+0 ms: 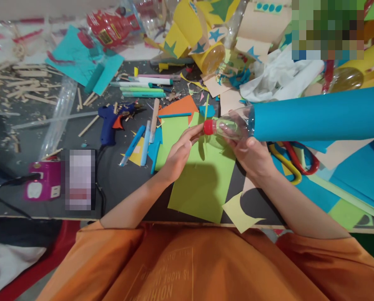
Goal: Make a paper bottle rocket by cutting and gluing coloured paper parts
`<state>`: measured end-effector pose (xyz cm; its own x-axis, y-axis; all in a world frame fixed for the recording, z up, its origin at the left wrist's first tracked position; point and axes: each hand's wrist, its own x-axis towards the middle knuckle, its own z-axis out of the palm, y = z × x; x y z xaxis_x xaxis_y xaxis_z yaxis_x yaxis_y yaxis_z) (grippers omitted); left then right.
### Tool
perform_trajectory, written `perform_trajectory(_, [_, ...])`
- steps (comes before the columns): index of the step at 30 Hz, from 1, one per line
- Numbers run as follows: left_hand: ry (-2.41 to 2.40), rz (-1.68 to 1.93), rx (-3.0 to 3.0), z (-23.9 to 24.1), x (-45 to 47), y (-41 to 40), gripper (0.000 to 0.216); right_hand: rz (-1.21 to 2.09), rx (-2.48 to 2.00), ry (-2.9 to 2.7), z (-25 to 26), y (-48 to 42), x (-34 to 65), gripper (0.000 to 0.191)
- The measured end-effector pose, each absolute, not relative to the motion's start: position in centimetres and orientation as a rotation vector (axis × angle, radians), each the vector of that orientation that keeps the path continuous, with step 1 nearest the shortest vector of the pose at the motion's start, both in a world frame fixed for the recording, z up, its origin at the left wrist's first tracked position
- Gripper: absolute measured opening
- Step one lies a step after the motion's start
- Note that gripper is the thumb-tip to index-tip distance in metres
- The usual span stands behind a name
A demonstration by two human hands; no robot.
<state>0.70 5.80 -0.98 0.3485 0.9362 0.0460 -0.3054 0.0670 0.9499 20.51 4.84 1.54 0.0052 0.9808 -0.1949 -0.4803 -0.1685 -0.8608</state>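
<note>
A clear plastic bottle (234, 125) with a red cap (208, 126) lies sideways above the table, its body wrapped in a blue paper tube (318, 115) that runs off to the right. My right hand (252, 156) grips the bottle's neck end from below, fingers curled round it. My left hand (179, 152) reaches toward the red cap, its fingertips touching or almost touching it. Under both hands lies a light green paper sheet (202, 179).
A blue glue gun (111, 121) lies left of the hands, with pens (143, 85) and wooden sticks behind it. Scissors with red and yellow handles (292, 161) lie at the right. Paper scraps, bottles and a pink power strip (42, 182) crowd the dark table.
</note>
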Motion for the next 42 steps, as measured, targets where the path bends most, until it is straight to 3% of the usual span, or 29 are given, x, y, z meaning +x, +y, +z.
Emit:
perform_trajectory(7, [0.674, 1.056, 1.085, -0.7, 0.6, 5.7, 0.056, 1.49, -0.949, -0.698, 1.3, 4.8, 20.7, 0.026])
perform_trajectory(15, [0.741, 1.027, 1.207, -2.0, 0.0, 5.5, 0.059, 1.508, -0.982, -0.697, 1.6, 5.0, 20.4, 0.049])
perform_trajectory(20, [0.697, 1.023, 1.223, -1.9, 0.1, 5.3, 0.058, 1.483, -1.02, -0.673, 1.8, 5.0, 20.4, 0.033])
perform_trajectory(28, [0.72, 0.941, 1.269, -1.8, -0.1, 5.2, 0.069, 1.467, -0.991, -0.695, 1.6, 4.9, 20.6, 0.039])
perform_trajectory(34, [0.692, 0.955, 1.244, -1.5, 0.2, 5.1, 0.068, 1.465, -0.982, -0.688, 1.4, 4.7, 20.5, 0.03])
perform_trajectory(42, [0.823, 1.191, 1.015, -0.6, 0.7, 5.4, 0.042, 1.442, -1.016, -0.699, 1.4, 4.7, 19.7, 0.068])
